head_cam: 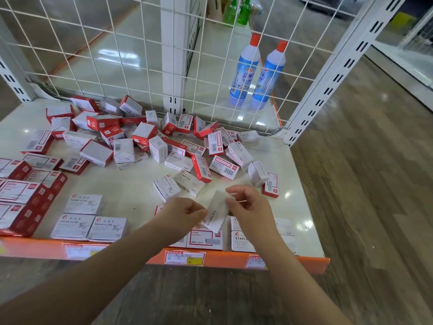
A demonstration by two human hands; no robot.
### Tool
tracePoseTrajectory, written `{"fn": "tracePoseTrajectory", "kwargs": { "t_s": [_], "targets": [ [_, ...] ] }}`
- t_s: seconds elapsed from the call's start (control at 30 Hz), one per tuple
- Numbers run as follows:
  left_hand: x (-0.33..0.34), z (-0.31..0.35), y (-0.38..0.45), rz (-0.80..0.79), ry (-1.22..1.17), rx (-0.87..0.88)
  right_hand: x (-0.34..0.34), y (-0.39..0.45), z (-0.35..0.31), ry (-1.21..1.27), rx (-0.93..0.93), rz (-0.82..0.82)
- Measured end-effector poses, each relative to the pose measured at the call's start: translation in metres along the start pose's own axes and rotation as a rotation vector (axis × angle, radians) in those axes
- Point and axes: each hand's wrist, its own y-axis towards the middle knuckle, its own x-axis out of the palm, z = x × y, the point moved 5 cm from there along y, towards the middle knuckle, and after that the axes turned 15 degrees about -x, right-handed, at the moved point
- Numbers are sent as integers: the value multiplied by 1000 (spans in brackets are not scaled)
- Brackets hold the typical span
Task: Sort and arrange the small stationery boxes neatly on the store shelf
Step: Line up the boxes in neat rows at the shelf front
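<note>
Sorting is only getting started: we are pinching one white staples box [216, 213] between left hand [185, 213] and right hand [249, 207] at lower centre, above short front rows [89, 225], while the jumbled pile [150, 141] across the shelf [302, 184] is waiting.

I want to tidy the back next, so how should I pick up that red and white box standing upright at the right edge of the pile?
Take the upright box by its two broad faces, coming down from above. It stands on a narrow edge with its top free, and the shelf to its right is bare, so fingers fit there; the white box crowds its left.
</note>
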Motion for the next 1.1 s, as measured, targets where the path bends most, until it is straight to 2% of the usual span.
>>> {"fn": "tracePoseTrajectory", "kwargs": {
  "t_s": [0.07, 0.13, 0.23, 0.3, 0.5, 0.7, 0.93, 1.1],
  "targets": [
    [0, -2, -1, -45, -86, -54, -3, 0, 5, 127, 88, 100],
    [-3, -3, -2, -55, -184, -91, -2, -2, 10, 257, 155, 127],
    [-8, -4, -4, -76, -402, -160, 2, -7, 13, 361, 209, 97],
    [-11, -4, -4, -58, -459, -172, 4, -9, 13, 358, 218, 43],
    [-17, -3, -4, 48, -482, -123, 3, -9, 12, 158, 144, -97],
    [-15, -1, -7, 44, -420, -93, -2, -9, 14, 22, 79, -139],
    [-11, 4, -9, 31, -361, -63, -9, -11, 20, -15, 69, -158],
    [-1, 9, -6, 130, -211, 20, -26, -16, 24, -45, 80, -144]
  ]
}}
